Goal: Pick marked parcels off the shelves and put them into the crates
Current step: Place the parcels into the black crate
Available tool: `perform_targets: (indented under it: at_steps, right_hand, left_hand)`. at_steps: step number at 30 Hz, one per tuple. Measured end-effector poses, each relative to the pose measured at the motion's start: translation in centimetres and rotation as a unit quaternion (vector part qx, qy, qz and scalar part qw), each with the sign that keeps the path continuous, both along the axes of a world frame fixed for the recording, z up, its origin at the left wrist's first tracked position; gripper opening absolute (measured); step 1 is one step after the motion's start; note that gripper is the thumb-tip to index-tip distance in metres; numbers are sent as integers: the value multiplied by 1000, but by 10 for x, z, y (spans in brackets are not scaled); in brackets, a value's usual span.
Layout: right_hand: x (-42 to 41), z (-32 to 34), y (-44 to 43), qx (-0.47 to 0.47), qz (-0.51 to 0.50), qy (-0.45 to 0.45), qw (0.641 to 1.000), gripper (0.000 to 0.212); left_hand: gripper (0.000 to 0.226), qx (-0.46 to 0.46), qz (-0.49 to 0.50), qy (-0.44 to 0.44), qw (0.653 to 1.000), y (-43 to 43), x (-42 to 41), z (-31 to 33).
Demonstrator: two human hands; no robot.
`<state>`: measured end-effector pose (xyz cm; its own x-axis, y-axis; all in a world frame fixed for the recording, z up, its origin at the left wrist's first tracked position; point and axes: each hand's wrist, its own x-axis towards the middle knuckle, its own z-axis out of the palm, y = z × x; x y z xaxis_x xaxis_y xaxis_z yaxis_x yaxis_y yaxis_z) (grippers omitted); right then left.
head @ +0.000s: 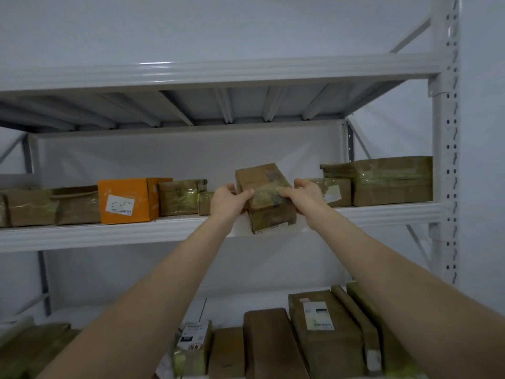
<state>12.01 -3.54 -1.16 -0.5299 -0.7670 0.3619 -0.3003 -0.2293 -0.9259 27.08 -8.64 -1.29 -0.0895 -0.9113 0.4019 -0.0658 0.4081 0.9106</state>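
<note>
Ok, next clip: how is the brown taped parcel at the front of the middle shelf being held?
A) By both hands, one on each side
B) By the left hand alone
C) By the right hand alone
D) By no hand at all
A: the left hand and the right hand each grip one side of the brown taped parcel at the front edge of the middle shelf.

White metal shelving rack (109,236), 3 levels in view. Perforated upright (448,149) at right edge; diagonal brace (410,36) behind it. Upper shelf (240,105) shows ribbed grey underside. Plain white wall (191,23) behind. Light soft, even; glare streak on the top beam (246,72).
</note>
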Motion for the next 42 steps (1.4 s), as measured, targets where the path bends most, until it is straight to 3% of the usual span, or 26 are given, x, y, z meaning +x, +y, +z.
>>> perform_targets:
  at_steps: [2, 4, 9, 16, 19, 24, 29, 32, 36, 39, 42]
  right_hand:
    - [2, -8, 14, 19, 29, -1, 999, 61]
    - [5, -18, 29, 31, 60, -2, 998, 43]
    - [13, -41, 52, 16, 87, -60, 994, 52]
    - [15, -46, 81, 0, 31, -62, 998, 28]
    - [16, -46, 86, -16, 15, -57, 998, 32]
    - [21, -46, 88, -24, 27, -91, 995, 32]
    - [35, -44, 88, -47, 76, -161, 983, 21]
    - [38, -44, 88, -34, 75, -156, 984, 22]
    - [36, -45, 88, -20, 66, -157, 985, 29]
    - [34, -46, 89, -16, 74, -191, 979, 22]
    - [33, -45, 88, 6, 87, -199, 976, 46]
  left_hand:
    - [38, 13, -28, -9, 1000, 15, 3, -10]
    - [22, 18, -33, -13, 999, 29, 6, -21]
    - [31, 13, -11, 21, 1000, 65, 20, -39]
    - [21, -4, -1, 72, 997, 96, 27, -41]
    - [12, -6, -21, 96, 995, 102, 29, -35]
    - [12, 26, -75, 140, 987, 97, 38, -23]
    - [46, 32, -113, 130, 985, 81, 49, -21]
    - [40, 14, -147, 132, 980, 76, 53, -21]
    - [22, -41, -155, 69, 985, 70, 59, -24]
    - [33, -86, -165, 10, 983, 69, 64, -28]
    - [44, -109, -169, -15, 979, 70, 67, -30]
